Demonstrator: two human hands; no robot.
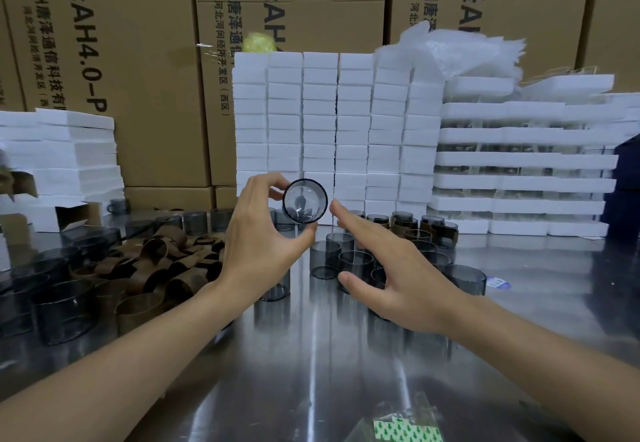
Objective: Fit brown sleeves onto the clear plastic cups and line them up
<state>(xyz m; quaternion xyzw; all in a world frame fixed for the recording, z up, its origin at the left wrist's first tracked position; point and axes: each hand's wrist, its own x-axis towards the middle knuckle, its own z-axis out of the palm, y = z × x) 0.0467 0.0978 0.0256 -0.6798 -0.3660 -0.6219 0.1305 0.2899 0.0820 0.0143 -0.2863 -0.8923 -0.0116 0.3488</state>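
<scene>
Left hand lifts one bare smoky-clear cup above a steel table crowded with cups and sleeves.

Printed cardboard cartons (138, 60) wall off the back, with stacks of white foam blocks (336, 123) in front of them along the far edge of the steel table (311, 355). On the table's left side lies a loose pile of brown sleeves (162, 268). At its centre stands a cluster of bare cups (346, 258), and behind these, to the right, a few sleeved cups (433, 230) stand close together. The left hand (263, 244) is raised over the cluster, thumb and fingers curled round the held cup (304, 201), which lies on its side in the air with one round end facing the camera and wears no sleeve. The right hand (398, 279) holds nothing, its fingers spread and its index fingertip just beside the cup's rim.
</scene>
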